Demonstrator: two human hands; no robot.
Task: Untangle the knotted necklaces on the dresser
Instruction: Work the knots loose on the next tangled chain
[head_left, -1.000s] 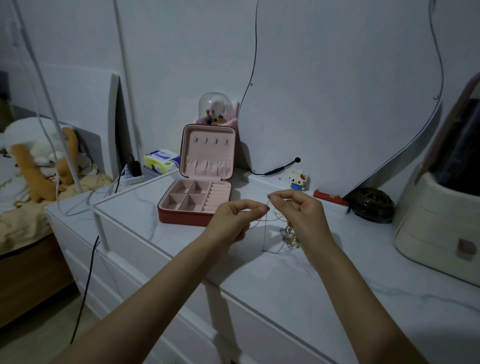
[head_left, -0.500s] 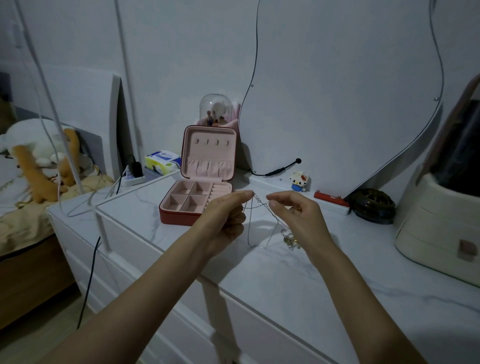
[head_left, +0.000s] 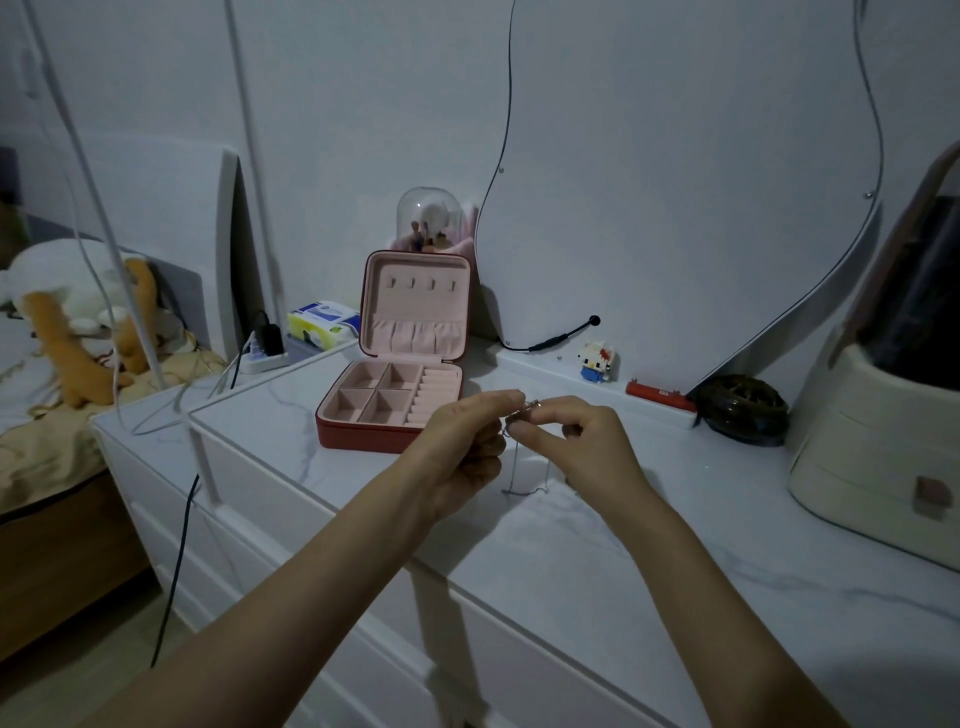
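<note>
Both hands — left hand, right hand — pinch knotted necklaces above bench front edge. Chain fine, limp, snag-prone — best grip beside knot.

Where the left hand and the right hand meet, the fingertips cover the part of the necklaces they pinch, and the chains are too thin and dim to count or to show any knot. Part of the hanging chain runs behind the right hand. The picture's right edge cuts off the cream organizer, and the left edge cuts the plush toy. The print on the tissue pack is too small to read.
</note>
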